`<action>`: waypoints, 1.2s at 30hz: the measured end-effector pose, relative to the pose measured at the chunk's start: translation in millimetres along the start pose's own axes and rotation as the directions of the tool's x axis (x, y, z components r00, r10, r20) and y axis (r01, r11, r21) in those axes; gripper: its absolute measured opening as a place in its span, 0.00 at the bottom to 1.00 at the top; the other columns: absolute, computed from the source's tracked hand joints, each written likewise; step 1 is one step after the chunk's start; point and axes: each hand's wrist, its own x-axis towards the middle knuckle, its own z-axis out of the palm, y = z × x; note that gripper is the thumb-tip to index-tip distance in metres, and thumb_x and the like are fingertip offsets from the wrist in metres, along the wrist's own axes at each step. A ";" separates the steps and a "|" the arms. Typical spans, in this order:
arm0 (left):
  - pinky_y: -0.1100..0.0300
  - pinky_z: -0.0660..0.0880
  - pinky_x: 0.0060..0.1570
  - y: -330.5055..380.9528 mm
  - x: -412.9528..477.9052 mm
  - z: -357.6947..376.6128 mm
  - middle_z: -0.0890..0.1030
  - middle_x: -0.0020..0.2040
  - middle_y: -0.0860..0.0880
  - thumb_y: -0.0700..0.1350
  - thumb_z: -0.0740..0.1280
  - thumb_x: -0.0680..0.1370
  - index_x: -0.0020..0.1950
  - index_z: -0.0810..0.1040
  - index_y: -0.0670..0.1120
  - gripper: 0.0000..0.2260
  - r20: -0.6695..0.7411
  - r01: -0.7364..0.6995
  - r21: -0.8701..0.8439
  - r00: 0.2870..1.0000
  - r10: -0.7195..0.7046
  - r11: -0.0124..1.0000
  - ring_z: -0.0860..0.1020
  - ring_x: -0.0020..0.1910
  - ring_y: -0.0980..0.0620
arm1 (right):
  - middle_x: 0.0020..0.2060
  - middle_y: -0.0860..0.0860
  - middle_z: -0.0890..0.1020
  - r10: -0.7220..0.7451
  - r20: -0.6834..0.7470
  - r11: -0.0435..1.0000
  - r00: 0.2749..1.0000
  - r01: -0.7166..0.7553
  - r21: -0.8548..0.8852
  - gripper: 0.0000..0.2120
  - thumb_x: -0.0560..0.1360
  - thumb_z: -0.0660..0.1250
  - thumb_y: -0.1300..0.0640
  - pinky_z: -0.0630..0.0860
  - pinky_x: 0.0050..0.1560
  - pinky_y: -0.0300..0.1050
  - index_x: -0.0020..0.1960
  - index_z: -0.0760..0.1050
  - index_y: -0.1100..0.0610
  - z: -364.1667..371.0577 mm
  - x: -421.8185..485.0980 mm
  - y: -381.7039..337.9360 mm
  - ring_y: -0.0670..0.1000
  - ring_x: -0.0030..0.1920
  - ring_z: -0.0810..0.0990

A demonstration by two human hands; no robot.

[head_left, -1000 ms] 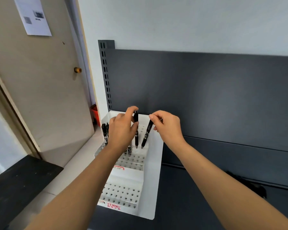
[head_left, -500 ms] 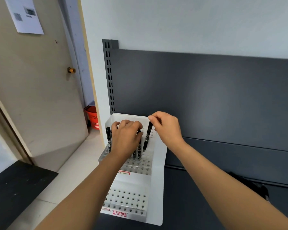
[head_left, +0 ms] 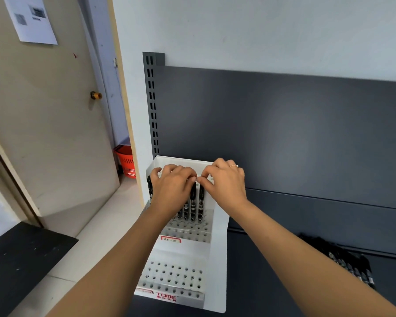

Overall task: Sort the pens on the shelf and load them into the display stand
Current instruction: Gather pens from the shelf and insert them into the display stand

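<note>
Pens (head_left: 193, 200), black, upright in white stand (head_left: 218, 259); curled left fingers (head_left: 181, 172) and right fingers (head_left: 207, 174) pinch tops.

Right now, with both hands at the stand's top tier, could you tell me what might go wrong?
The right hand pinches a black pen beside a seated one; a crooked push could tilt both.
The left hand hides other pens, so a knock there might go unseen.
The white perforated display stand sits at the end of the dark shelf; pressing might shift it.
</note>
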 end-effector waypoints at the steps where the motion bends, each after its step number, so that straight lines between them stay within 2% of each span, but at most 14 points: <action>1: 0.53 0.52 0.62 0.4 -0.3 -0.2 0.78 0.57 0.56 0.49 0.55 0.82 0.56 0.76 0.54 0.11 -0.018 0.009 -0.024 1.000 -0.009 1.000 0.67 0.64 0.53 | 0.51 0.47 0.75 -0.025 0.021 1.000 0.999 0.024 0.004 0.13 0.77 0.61 0.43 0.63 0.56 0.47 0.51 0.79 0.49 0.9 -0.5 0.1 0.51 0.57 0.69; 7: 0.54 0.55 0.59 11.4 5.2 -2.8 0.80 0.53 0.54 0.47 0.57 0.81 0.53 0.77 0.50 0.09 -0.141 -0.001 -0.111 0.990 -0.014 0.994 0.71 0.59 0.51 | 0.53 0.45 0.76 -0.044 0.071 0.992 0.996 0.035 0.119 0.13 0.79 0.59 0.44 0.63 0.60 0.48 0.53 0.77 0.49 -0.7 -3.7 10.8 0.49 0.59 0.69; 11: 0.53 0.58 0.59 32.1 11.6 1.9 0.80 0.50 0.54 0.47 0.59 0.80 0.52 0.77 0.50 0.08 -0.190 -0.098 -0.103 0.979 0.077 0.990 0.72 0.57 0.50 | 0.53 0.48 0.76 -0.001 -0.036 0.982 0.999 0.008 0.187 0.10 0.79 0.59 0.50 0.68 0.57 0.47 0.53 0.78 0.52 -9.7 -10.5 35.3 0.50 0.56 0.71; 14: 0.52 0.62 0.54 54.7 16.4 13.8 0.80 0.46 0.54 0.47 0.60 0.79 0.48 0.77 0.50 0.06 -0.189 -0.192 -0.048 0.965 0.180 0.980 0.74 0.52 0.49 | 0.51 0.50 0.77 0.042 -0.099 0.988 0.994 -0.027 0.150 0.09 0.79 0.61 0.53 0.72 0.53 0.48 0.52 0.78 0.54 -15.9 -18.8 63.5 0.51 0.52 0.73; 17: 0.52 0.68 0.47 83.5 18.6 28.8 0.80 0.41 0.54 0.46 0.64 0.76 0.45 0.77 0.50 0.03 -0.167 -0.283 0.024 0.944 0.283 0.959 0.76 0.45 0.48 | 0.50 0.50 0.78 0.055 -0.087 0.997 0.995 -0.049 0.062 0.08 0.78 0.62 0.53 0.73 0.51 0.46 0.52 0.78 0.54 -21.1 -32.2 98.3 0.52 0.51 0.74; 20: 0.53 0.69 0.44 113.3 17.8 44.2 0.80 0.40 0.53 0.45 0.67 0.75 0.44 0.78 0.50 0.01 -0.139 -0.376 0.045 0.915 0.378 0.926 0.76 0.43 0.48 | 0.48 0.51 0.79 0.069 -0.061 0.997 0.996 -0.071 -0.026 0.08 0.77 0.64 0.53 0.73 0.47 0.47 0.52 0.79 0.55 -24.6 -50.8 136.8 0.54 0.49 0.76; 23: 0.54 0.68 0.46 141.6 13.7 65.0 0.80 0.44 0.52 0.46 0.64 0.77 0.48 0.78 0.49 0.04 -0.052 -0.419 -0.010 0.907 0.418 0.908 0.75 0.46 0.47 | 0.50 0.51 0.78 0.148 0.018 0.987 0.989 -0.147 -0.070 0.09 0.78 0.62 0.53 0.73 0.45 0.47 0.55 0.78 0.55 -28.4 -72.9 176.1 0.55 0.52 0.75; 27: 0.56 0.66 0.50 174.8 1.2 103.0 0.79 0.52 0.53 0.48 0.58 0.80 0.55 0.75 0.50 0.09 0.103 -0.433 -0.060 0.894 0.437 0.900 0.74 0.53 0.49 | 0.53 0.50 0.77 0.267 0.227 0.964 0.937 -0.262 -0.052 0.11 0.79 0.60 0.52 0.75 0.48 0.48 0.59 0.75 0.52 -32.0 -103.2 223.8 0.55 0.55 0.75; 32: 0.56 0.66 0.54 202.0 -16.0 152.2 0.77 0.55 0.53 0.49 0.57 0.80 0.59 0.72 0.51 0.10 0.350 -0.389 -0.071 0.852 0.388 0.918 0.72 0.57 0.50 | 0.56 0.51 0.78 0.266 0.445 0.962 0.855 -0.267 -0.062 0.12 0.79 0.60 0.53 0.75 0.53 0.48 0.60 0.75 0.52 -31.7 -128.6 262.9 0.55 0.57 0.76; 36: 0.54 0.69 0.55 216.6 -28.6 185.7 0.76 0.57 0.49 0.49 0.58 0.79 0.60 0.71 0.50 0.11 0.557 -0.327 -0.047 0.776 0.296 0.944 0.73 0.59 0.47 | 0.58 0.52 0.78 0.236 0.559 0.969 0.795 -0.236 -0.073 0.13 0.79 0.60 0.53 0.73 0.54 0.47 0.62 0.74 0.52 -27.9 -137.4 283.1 0.55 0.59 0.75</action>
